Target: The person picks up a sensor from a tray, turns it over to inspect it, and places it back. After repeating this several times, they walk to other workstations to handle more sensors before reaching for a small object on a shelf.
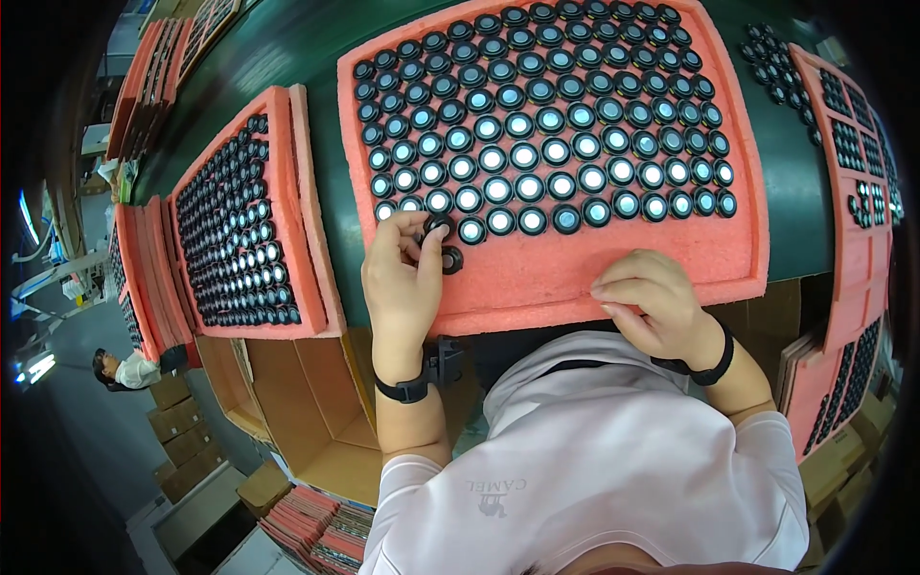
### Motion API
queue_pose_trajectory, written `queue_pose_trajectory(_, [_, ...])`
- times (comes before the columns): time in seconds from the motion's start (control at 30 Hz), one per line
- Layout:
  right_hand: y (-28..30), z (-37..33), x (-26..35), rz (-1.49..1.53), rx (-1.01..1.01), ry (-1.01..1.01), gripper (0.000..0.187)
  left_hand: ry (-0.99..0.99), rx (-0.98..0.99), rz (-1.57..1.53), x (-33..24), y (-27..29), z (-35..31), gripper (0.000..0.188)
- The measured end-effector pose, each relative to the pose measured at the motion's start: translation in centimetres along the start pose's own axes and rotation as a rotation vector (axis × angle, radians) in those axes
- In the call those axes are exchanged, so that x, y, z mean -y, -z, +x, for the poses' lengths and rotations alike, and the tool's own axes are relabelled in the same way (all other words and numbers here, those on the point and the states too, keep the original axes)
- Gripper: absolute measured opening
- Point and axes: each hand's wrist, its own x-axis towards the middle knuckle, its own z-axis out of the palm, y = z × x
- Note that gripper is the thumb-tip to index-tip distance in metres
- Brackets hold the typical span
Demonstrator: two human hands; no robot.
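Observation:
A pink foam tray (594,254) lies before me, filled with rows of small round black parts (518,154) that have shiny silvery discs on top and look like little speakers. At its near left corner my left hand (402,278) is closed, thumb and fingers pinching one round black part (438,224) at the end of the nearest row. Just below those fingers sits another round black part (451,260), apart from the rows. Over the bare near strip of foam, my right hand (656,302) hovers with its fingers curled together; nothing shows in them.
To the left stands another filled pink tray (305,211), with stacked foam sheets (158,268) beyond. More trays (858,230) and loose round parts (774,67) are at the right on the green table (331,182). Cardboard boxes (316,412) stand below. A person (134,370) is far left.

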Motion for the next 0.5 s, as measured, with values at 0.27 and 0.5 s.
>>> queue_pose_trajectory(0.27, [-0.2,0.0,0.0,-0.007,-0.009,-0.011,0.021,-0.113,0.01,0.096,1.1,-0.3,0.3,0.016])
queue_pose_trajectory(0.5, [-0.2,0.0,0.0,-0.004,-0.001,-0.016,0.02,-0.189,0.019,0.19,1.3,-0.1,0.2,0.02])
